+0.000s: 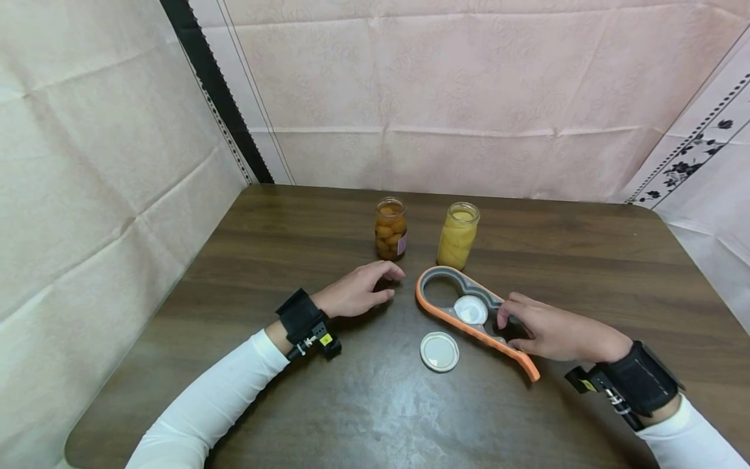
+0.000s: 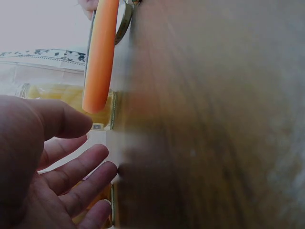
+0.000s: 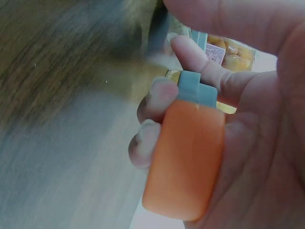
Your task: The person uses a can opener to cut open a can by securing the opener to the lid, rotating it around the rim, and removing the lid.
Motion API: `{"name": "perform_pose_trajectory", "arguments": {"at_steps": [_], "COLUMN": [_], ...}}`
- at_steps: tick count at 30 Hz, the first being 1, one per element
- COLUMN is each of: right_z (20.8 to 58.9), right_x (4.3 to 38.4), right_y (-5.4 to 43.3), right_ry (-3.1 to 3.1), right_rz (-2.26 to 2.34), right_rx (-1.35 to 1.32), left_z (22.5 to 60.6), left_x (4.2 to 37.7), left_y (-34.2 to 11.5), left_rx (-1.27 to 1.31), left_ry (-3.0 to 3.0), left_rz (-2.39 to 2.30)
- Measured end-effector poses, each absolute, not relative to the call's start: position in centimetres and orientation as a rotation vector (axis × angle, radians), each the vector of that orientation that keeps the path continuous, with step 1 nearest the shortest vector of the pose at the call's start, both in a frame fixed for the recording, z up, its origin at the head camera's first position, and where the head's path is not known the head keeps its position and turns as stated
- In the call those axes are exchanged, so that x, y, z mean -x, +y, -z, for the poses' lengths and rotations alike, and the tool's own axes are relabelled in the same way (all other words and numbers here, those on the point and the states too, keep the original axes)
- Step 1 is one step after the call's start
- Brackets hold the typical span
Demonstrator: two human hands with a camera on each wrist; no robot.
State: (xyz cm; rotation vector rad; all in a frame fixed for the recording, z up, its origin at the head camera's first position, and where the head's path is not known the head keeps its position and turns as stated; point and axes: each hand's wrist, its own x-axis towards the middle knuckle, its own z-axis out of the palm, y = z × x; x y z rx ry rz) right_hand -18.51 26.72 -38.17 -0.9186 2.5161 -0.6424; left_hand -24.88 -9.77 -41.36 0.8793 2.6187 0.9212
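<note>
My right hand (image 1: 556,329) grips the handle end of an orange and grey jar opener (image 1: 459,325), fingers curled around it in the right wrist view. The opener's looped end points toward the jars. A white lid (image 1: 471,310) shows within the opener's frame; whether it is held there I cannot tell. Nearer me lies another white lid (image 1: 439,352). With loosely bent fingers and nothing in it, my left hand (image 1: 357,291) hovers just in front of a lidless jar of amber-brown fruit (image 1: 388,233). To its right stands an open jar of yellow fruit (image 1: 457,240).
Everything stands on a brown wood-grain table (image 1: 305,404). Behind its far edge hangs a pale patterned cloth (image 1: 469,98), with another pale cloth (image 1: 88,163) on the left. Both jars stand upright near the far edge.
</note>
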Motion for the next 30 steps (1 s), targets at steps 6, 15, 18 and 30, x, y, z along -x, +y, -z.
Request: {"name": "perform_pose_trajectory", "arguments": {"at_steps": [6, 15, 18, 30], "right_z": [38.2, 38.0, 37.9, 37.8], "right_x": [18.4, 18.0, 18.0, 18.0], "right_y": [26.6, 26.1, 25.9, 25.6], "right_ry": [2.539, 2.682, 2.733, 2.861], "right_rz": [0.659, 0.750, 0.762, 0.765], "right_rx": [0.963, 1.011, 0.926, 0.868], "left_z": [41.3, 41.3, 41.3, 41.2], "left_x": [24.9, 24.9, 24.9, 24.8], "left_y": [-9.8, -9.9, -9.9, -10.0], "left_rx": [-0.879, -0.901, -0.908, -0.914], "left_ry": [2.617, 2.621, 2.615, 2.620], "left_rz": [-0.918, -0.933, -0.942, -0.926]}}
